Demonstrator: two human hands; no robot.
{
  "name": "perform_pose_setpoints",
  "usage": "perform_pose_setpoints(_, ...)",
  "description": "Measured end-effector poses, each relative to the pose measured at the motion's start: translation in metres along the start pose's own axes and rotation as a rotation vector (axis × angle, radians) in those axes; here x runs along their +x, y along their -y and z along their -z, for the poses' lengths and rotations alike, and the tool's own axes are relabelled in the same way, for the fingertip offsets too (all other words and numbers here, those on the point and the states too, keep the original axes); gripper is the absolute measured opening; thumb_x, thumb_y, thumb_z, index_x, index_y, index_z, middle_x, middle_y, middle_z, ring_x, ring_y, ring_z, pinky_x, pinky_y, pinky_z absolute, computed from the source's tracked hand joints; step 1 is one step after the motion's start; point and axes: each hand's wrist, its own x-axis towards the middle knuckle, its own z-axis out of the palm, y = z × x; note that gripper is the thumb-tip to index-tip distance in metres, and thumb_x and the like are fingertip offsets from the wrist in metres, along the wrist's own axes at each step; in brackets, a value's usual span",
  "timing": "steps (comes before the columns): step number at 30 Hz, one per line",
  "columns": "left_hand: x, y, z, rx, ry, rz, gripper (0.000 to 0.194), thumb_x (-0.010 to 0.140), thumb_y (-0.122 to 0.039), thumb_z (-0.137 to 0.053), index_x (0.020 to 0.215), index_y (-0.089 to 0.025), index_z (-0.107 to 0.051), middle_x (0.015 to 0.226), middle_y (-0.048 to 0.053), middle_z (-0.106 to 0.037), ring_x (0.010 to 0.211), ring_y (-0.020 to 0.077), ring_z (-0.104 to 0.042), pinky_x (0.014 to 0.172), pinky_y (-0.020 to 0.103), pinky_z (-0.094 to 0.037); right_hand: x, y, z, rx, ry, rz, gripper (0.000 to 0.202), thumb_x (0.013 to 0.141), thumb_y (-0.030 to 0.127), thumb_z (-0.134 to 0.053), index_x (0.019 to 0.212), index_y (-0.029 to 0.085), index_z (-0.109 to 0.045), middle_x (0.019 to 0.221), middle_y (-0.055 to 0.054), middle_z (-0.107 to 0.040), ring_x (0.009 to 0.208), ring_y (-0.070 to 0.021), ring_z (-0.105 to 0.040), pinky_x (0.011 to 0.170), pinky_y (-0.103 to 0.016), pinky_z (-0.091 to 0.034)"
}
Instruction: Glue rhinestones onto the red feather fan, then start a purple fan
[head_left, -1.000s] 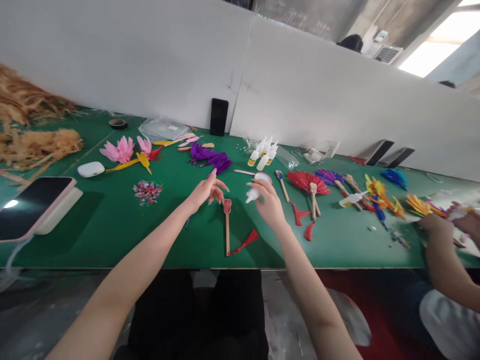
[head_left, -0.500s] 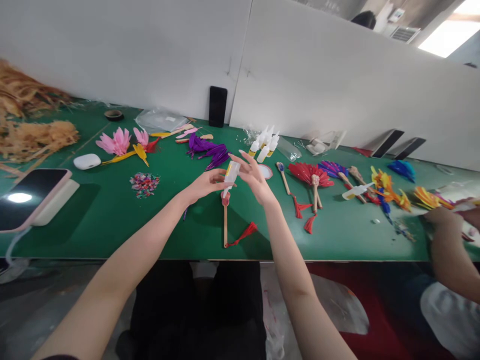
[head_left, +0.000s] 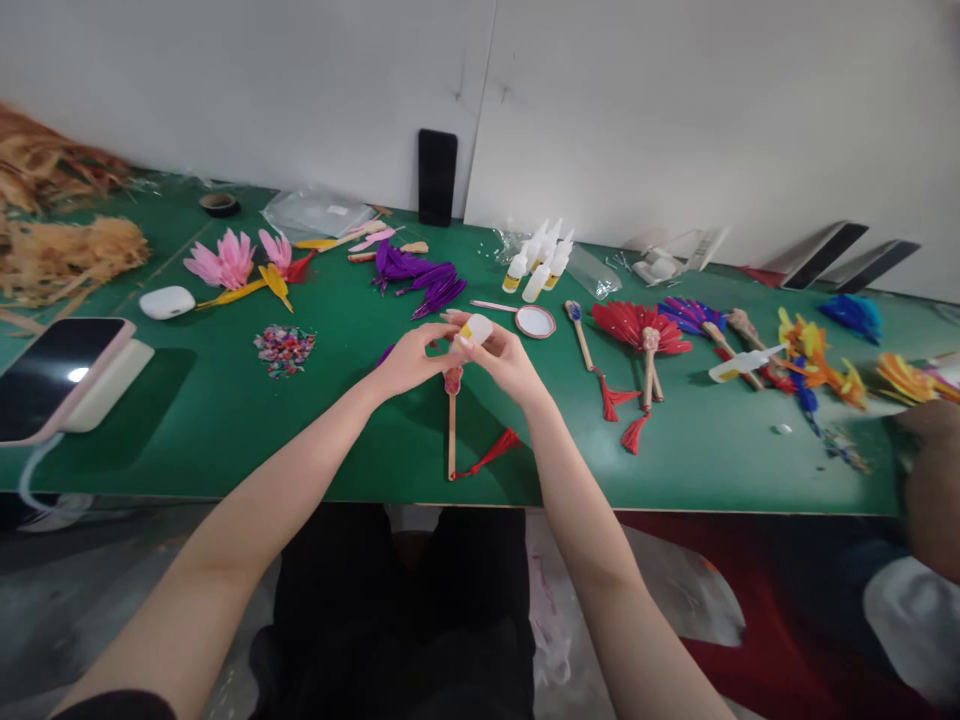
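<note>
Both hands meet around a small white glue bottle [head_left: 477, 328] with a yellow label, its base up and its nozzle end hidden behind my fingers. My left hand [head_left: 412, 360] grips it from the left, and my right hand [head_left: 506, 362] has its fingers closed on it from the right. Right below them lies a wooden fan handle [head_left: 451, 430], its rounded head reddish and partly covered by the hands. A red tassel [head_left: 491, 452] is tied to the handle's lower end. Purple feathers [head_left: 420, 275] lie behind my left hand.
Several glue bottles [head_left: 538, 265] stand behind my right hand, near a small white dish [head_left: 535, 321]. A red feather fan [head_left: 641, 330] lies to the right, colourful chips [head_left: 285, 350] to the left. A phone [head_left: 437, 178] leans on the wall. Another person's arm [head_left: 934, 470] is far right.
My right hand has moved in from open beside the bottle to closed on it. The bottle has tipped further, its base now towards me. The head view has shifted slightly.
</note>
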Motion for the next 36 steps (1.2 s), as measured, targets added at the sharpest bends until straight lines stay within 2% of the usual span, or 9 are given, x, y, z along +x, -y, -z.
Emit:
perform_pose_setpoints(4, 0.000, 0.003, -0.001, -0.005, -0.024, -0.054, 0.032, 0.082, -0.046, -0.058, 0.100, -0.021, -0.065, 0.114, 0.006, -0.065, 0.105, 0.0212, -0.059, 0.087, 0.033, -0.047, 0.000, -0.001, 0.003, -0.020, -0.043, 0.056, 0.054, 0.071, 0.057, -0.069, 0.110, 0.020, -0.064, 0.113, -0.007, -0.069, 0.106, -0.0215, -0.064, 0.093, -0.038, -0.053)
perform_pose_setpoints(7, -0.001, 0.006, -0.003, -0.005, -0.037, -0.060, 0.032, 0.085, -0.047, -0.055, 0.101, -0.022, -0.065, 0.111, 0.005, -0.066, 0.105, 0.0205, -0.059, 0.088, 0.032, -0.046, 0.000, -0.002, 0.006, -0.022, -0.053, 0.081, 0.052, 0.071, 0.059, -0.067, 0.105, 0.020, -0.066, 0.106, -0.006, -0.072, 0.102, -0.0220, -0.066, 0.089, -0.038, -0.055)
perform_pose_setpoints(12, -0.004, 0.012, -0.009, 0.069, -0.077, -0.095, 0.032, 0.087, -0.047, -0.053, 0.101, -0.020, -0.064, 0.106, 0.006, -0.067, 0.102, 0.0209, -0.060, 0.089, 0.034, -0.045, -0.003, -0.007, 0.008, -0.044, -0.018, 0.097, 0.051, 0.073, 0.056, -0.067, 0.108, 0.019, -0.066, 0.107, -0.008, -0.071, 0.102, -0.0222, -0.065, 0.090, -0.037, -0.054)
perform_pose_setpoints(16, -0.006, 0.015, -0.012, 0.105, -0.081, -0.153, 0.032, 0.090, -0.045, -0.048, 0.103, -0.020, -0.062, 0.107, 0.007, -0.067, 0.104, 0.0211, -0.058, 0.094, 0.036, -0.044, -0.005, -0.011, 0.005, -0.135, -0.067, 0.115, 0.053, 0.078, 0.058, -0.060, 0.111, 0.018, -0.064, 0.110, -0.010, -0.069, 0.101, -0.0210, -0.066, 0.090, -0.036, -0.053)
perform_pose_setpoints(23, -0.009, 0.014, -0.016, 0.103, -0.101, -0.095, 0.037, 0.090, -0.049, -0.045, 0.097, -0.018, -0.064, 0.103, 0.008, -0.067, 0.104, 0.0216, -0.058, 0.094, 0.036, -0.044, -0.006, -0.009, -0.001, -0.178, -0.164, 0.107, 0.046, 0.076, 0.056, -0.064, 0.102, 0.018, -0.067, 0.099, -0.008, -0.072, 0.093, -0.0212, -0.068, 0.086, -0.035, -0.055)
perform_pose_setpoints(30, -0.009, 0.010, -0.013, 0.063, -0.095, -0.087, 0.038, 0.090, -0.050, -0.045, 0.090, -0.019, -0.067, 0.103, 0.007, -0.067, 0.105, 0.0210, -0.057, 0.094, 0.035, -0.044, -0.004, -0.011, -0.003, -0.151, -0.196, 0.102, 0.044, 0.076, 0.055, -0.064, 0.099, 0.018, -0.069, 0.092, -0.007, -0.073, 0.089, -0.0211, -0.069, 0.085, -0.036, -0.056)
perform_pose_setpoints(33, -0.007, 0.013, -0.010, 0.057, -0.102, -0.111, 0.039, 0.088, -0.053, -0.048, 0.094, -0.019, -0.066, 0.103, 0.007, -0.068, 0.105, 0.0211, -0.058, 0.094, 0.035, -0.044, -0.003, -0.008, -0.002, -0.112, -0.172, 0.079, 0.042, 0.073, 0.052, -0.068, 0.098, 0.018, -0.070, 0.094, -0.006, -0.073, 0.092, -0.0211, -0.069, 0.086, -0.037, -0.056)
perform_pose_setpoints(36, -0.005, 0.015, -0.007, 0.053, -0.071, -0.119, 0.039, 0.087, -0.053, -0.050, 0.102, -0.020, -0.065, 0.109, 0.006, -0.067, 0.107, 0.0207, -0.059, 0.094, 0.035, -0.045, -0.002, -0.003, 0.001, -0.078, -0.097, 0.035, 0.042, 0.071, 0.051, -0.071, 0.100, 0.020, -0.069, 0.097, -0.004, -0.073, 0.094, -0.0202, -0.068, 0.086, -0.037, -0.056)
